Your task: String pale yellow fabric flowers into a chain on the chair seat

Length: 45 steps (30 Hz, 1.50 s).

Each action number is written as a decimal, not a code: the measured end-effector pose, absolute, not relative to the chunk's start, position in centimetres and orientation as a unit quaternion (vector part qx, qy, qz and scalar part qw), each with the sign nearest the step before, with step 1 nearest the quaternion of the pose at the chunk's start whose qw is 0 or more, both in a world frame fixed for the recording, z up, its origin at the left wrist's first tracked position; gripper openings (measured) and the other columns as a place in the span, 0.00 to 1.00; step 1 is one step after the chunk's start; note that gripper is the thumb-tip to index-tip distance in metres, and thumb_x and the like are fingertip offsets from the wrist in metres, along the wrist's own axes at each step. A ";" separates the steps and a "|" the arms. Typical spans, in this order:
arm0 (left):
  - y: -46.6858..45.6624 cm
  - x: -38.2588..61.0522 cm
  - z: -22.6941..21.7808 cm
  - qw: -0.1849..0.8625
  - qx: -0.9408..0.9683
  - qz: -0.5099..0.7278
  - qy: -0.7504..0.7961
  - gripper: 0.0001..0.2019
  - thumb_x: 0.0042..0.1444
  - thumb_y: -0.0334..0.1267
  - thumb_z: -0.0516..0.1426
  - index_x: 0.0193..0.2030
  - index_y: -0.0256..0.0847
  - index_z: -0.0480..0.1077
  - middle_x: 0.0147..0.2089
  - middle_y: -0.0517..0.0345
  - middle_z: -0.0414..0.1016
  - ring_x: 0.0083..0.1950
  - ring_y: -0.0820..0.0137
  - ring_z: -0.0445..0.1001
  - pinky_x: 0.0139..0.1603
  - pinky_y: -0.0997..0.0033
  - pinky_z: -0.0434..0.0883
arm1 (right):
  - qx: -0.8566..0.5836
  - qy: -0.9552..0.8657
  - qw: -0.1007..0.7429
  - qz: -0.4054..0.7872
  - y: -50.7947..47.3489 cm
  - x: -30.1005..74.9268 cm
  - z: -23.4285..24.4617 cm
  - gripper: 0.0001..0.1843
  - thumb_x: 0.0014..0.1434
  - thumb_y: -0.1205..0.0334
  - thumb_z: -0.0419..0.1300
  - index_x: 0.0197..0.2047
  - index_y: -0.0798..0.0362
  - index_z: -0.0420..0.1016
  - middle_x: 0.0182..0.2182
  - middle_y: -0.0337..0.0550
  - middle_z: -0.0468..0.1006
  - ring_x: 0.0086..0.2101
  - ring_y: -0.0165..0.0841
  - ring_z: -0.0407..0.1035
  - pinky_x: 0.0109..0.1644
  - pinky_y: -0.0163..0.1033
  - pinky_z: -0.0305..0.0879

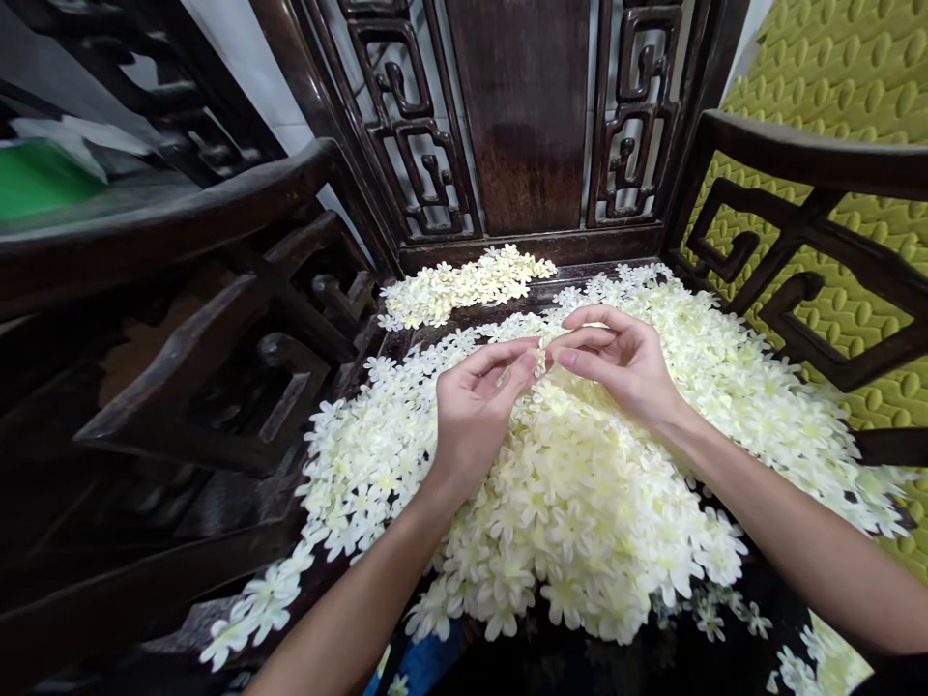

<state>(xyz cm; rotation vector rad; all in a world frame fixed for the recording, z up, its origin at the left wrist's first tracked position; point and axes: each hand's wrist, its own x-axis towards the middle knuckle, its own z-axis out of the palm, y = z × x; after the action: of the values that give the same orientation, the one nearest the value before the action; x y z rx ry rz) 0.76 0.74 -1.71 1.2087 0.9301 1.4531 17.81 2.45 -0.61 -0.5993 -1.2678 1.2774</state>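
My left hand (pixel 478 396) pinches a few small white-and-yellow artificial flowers (pixel 540 360) between thumb and forefinger. From the other side, my right hand (pixel 623 367) meets them, its thumb and forefinger closed at the flowers' edge and the other fingers loosely curved. Exactly what lies between the right fingertips is too small to make out. Both hands are above a dense mound of loose artificial flowers (pixel 565 512), pale yellow in the middle. More white blossoms (pixel 754 406) spread out to the right and to the left beneath my wrists.
A separate flat pile of flowers (pixel 464 288) lies at the back of the dark wooden seat. Around it stand a carved chair back (pixel 533 116) and two armrests, left (pixel 166 222) and right (pixel 819 155). Yellow padded material (pixel 855 87) is at right, a green object (pixel 43 179) at left.
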 end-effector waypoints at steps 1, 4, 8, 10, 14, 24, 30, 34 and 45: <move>0.7 0.8 -1.7 0.493 0.501 0.599 0.384 0.11 0.54 0.41 0.67 0.43 0.40 0.81 0.49 0.49 0.82 0.50 0.61 0.81 0.56 0.59 0.77 | -0.260 -0.542 0.581 0.549 2.4 17.8 -0.6 0.18 0.50 0.68 0.75 0.44 0.53 0.77 0.34 0.41 0.86 0.35 0.32 0.81 0.45 0.38 0.78; 0.6 0.7 -1.6 0.486 0.508 0.595 0.389 0.11 0.55 0.41 0.67 0.43 0.40 0.81 0.48 0.49 0.82 0.51 0.62 0.80 0.57 0.59 0.76 | -0.267 -0.539 0.576 0.554 2.3 17.8 -0.6 0.21 0.47 0.68 0.77 0.44 0.53 0.78 0.34 0.41 0.86 0.35 0.32 0.81 0.45 0.36 0.79; 0.6 0.8 -1.6 0.479 0.513 0.597 0.388 0.10 0.55 0.42 0.67 0.42 0.40 0.81 0.48 0.49 0.82 0.53 0.61 0.80 0.59 0.59 0.75 | -0.268 -0.534 0.577 0.556 2.3 17.7 -0.6 0.21 0.46 0.69 0.77 0.43 0.53 0.79 0.34 0.41 0.87 0.35 0.31 0.82 0.43 0.34 0.79; 0.7 0.8 -1.6 0.478 0.512 0.600 0.387 0.10 0.55 0.42 0.67 0.42 0.41 0.81 0.48 0.50 0.82 0.53 0.61 0.80 0.59 0.59 0.75 | -0.267 -0.535 0.579 0.554 2.4 17.8 -0.6 0.20 0.47 0.70 0.76 0.43 0.54 0.79 0.34 0.41 0.87 0.35 0.31 0.82 0.43 0.34 0.79; 0.7 0.9 -1.6 0.479 0.508 0.602 0.387 0.10 0.55 0.42 0.67 0.42 0.40 0.81 0.47 0.49 0.82 0.51 0.61 0.80 0.58 0.59 0.75 | -0.266 -0.535 0.576 0.557 2.4 17.8 -0.6 0.21 0.46 0.70 0.77 0.43 0.54 0.79 0.34 0.41 0.87 0.35 0.32 0.82 0.44 0.34 0.79; 0.7 0.6 -1.7 0.473 0.525 0.590 0.390 0.11 0.55 0.41 0.67 0.44 0.40 0.81 0.48 0.49 0.81 0.49 0.64 0.79 0.57 0.61 0.75 | -0.292 -0.532 0.569 0.554 2.2 17.8 -0.3 0.23 0.43 0.65 0.79 0.43 0.53 0.79 0.34 0.42 0.87 0.35 0.34 0.82 0.44 0.38 0.80; 0.8 0.6 -1.8 0.476 0.520 0.593 0.388 0.11 0.54 0.41 0.67 0.43 0.40 0.81 0.47 0.49 0.81 0.49 0.63 0.79 0.58 0.59 0.74 | -0.300 -0.530 0.569 0.553 2.2 17.8 -0.2 0.23 0.43 0.66 0.79 0.42 0.54 0.79 0.32 0.42 0.87 0.34 0.32 0.81 0.42 0.35 0.79; 0.8 0.5 -1.8 0.473 0.527 0.589 0.388 0.10 0.55 0.40 0.67 0.43 0.40 0.81 0.47 0.50 0.81 0.49 0.64 0.79 0.57 0.61 0.74 | -0.299 -0.531 0.567 0.554 2.3 17.8 -0.4 0.23 0.44 0.65 0.78 0.42 0.54 0.79 0.33 0.43 0.87 0.34 0.33 0.81 0.44 0.37 0.79; 0.8 0.6 -1.6 0.471 0.524 0.592 0.391 0.11 0.54 0.41 0.67 0.42 0.39 0.81 0.47 0.49 0.82 0.49 0.63 0.79 0.57 0.60 0.74 | -0.300 -0.537 0.562 0.553 2.4 17.9 -0.6 0.23 0.45 0.60 0.78 0.43 0.53 0.78 0.34 0.44 0.87 0.36 0.36 0.82 0.45 0.40 0.80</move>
<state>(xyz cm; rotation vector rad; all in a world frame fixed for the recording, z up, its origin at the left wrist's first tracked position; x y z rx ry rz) 0.61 0.76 -1.57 1.2837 0.9566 1.4498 17.90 2.38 -0.65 -0.7060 -1.2649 1.3027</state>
